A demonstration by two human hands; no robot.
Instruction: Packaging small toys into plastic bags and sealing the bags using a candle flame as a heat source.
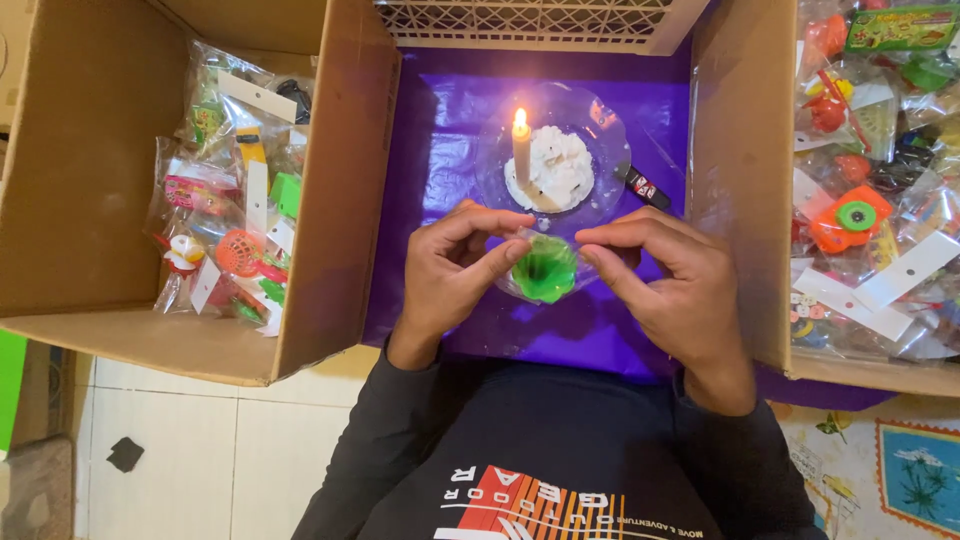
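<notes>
On the purple sheet (450, 120), between two cardboard boxes of bagged toys, a green toy in a clear bag (545, 268) sits at six o'clock from the lit candle (521, 145). The left hand (455, 270) pinches the bag's left edge, thumb and forefinger closed on the plastic. The right hand (670, 275) pinches the right edge the same way, fingers curled in. I'd judge it best to keep both pinches firm and level, with the loose plastic held well off the flame.
</notes>
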